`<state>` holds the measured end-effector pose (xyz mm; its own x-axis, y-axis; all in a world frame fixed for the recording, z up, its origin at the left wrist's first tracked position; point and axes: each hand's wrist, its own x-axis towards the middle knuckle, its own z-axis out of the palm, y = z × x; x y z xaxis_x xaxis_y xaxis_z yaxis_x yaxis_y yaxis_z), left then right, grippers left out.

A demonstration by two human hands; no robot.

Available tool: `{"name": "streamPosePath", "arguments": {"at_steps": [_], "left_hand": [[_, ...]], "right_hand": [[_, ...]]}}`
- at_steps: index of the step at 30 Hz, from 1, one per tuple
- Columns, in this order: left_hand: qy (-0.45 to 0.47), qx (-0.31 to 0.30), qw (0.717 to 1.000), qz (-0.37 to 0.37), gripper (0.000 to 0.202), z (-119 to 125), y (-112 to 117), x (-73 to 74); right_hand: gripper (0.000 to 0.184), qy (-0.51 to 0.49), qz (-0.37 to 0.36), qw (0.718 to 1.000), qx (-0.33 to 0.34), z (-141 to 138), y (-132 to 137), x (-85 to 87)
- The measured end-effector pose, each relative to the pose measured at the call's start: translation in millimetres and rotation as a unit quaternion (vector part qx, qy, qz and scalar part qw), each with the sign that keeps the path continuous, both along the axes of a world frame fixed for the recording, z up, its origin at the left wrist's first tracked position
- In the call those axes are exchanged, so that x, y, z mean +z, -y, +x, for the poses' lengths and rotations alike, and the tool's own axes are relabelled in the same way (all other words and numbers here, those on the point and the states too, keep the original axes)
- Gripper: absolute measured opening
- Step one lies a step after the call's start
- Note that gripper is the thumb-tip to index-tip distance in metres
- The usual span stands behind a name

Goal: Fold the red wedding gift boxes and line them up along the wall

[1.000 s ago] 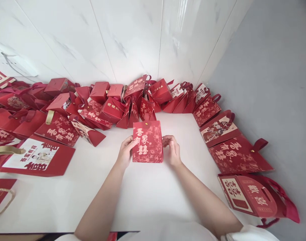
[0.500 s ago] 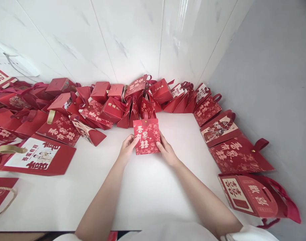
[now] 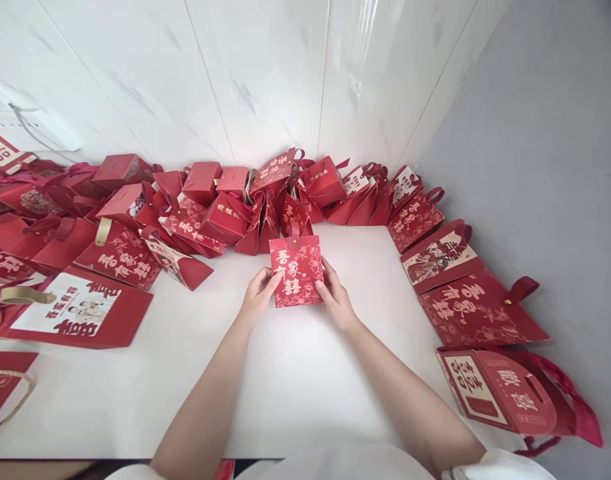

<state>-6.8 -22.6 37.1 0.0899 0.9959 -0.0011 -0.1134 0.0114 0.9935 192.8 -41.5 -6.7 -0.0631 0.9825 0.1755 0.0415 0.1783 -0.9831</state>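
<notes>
A red paper gift box with white lettering, a pale floral print and a ribbon loop at its top is held upright between my two hands. My left hand grips its left edge, thumb on the front face. On the opposite edge my right hand is closed, with its thumb on the front near the lower right and its fingers behind. The back of the box and most fingertips are hidden. Just beyond the box stands a small red box with a ribbon.
Many red gift boxes line the white table's back along a marbled wall. Larger ones stand on the left, including a photo-printed box. More run down the right edge, ending with a handled box.
The held box and both hands appear slightly further right, and the box leans a little more. Both hands keep their hold; the surrounding boxes stay in place.
</notes>
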Motion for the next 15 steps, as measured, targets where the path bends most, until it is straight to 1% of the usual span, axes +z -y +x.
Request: {"name": "streamPosePath", "arguments": {"at_steps": [2, 3, 4, 6, 8, 10, 12, 14, 15], "left_hand": [[0.008, 0.003, 1.0, -0.006, 0.024, 2, 1, -1.3], [0.01, 0.019, 1.0, 0.001, 0.025, 3, 2, -1.1], [0.005, 0.042, 0.999, 0.017, 0.032, 5, 4, -0.3], [-0.024, 0.09, 0.993, 0.069, 0.055, 8, 10, 3.5], [-0.074, 0.111, 0.982, 0.131, 0.069, 9, 16, 8.9], [-0.126, 0.119, 0.967, 0.186, 0.069, 8, 20, 13.8], [-0.173, 0.145, 0.947, 0.228, 0.063, 5, 22, 16.5], [-0.232, 0.179, 0.918, 0.267, 0.058, 1, 21, 17.1], [-0.268, 0.192, 0.899, 0.29, 0.057, 0, 20, 16.8]], "right_hand": [[0.062, 0.007, 0.009, 1.0, 0.001, 0, 0, 1.7], [0.06, 0.013, 0.016, 1.0, 0.001, 0, 1, 2.8], [0.06, 0.021, 0.025, 0.999, 0.001, 0, 1, 4.0], [0.059, 0.047, 0.052, 0.998, -0.001, 0, 4, 6.1], [0.061, 0.081, 0.087, 0.993, 0.001, -1, 7, 7.6], [0.063, 0.115, 0.12, 0.986, 0.009, -3, 9, 8.3], [0.065, 0.142, 0.144, 0.979, 0.019, -5, 11, 8.7], [0.066, 0.162, 0.162, 0.973, 0.025, -6, 12, 9.0], [0.066, 0.17, 0.168, 0.971, 0.026, -6, 12, 9.1]]}}
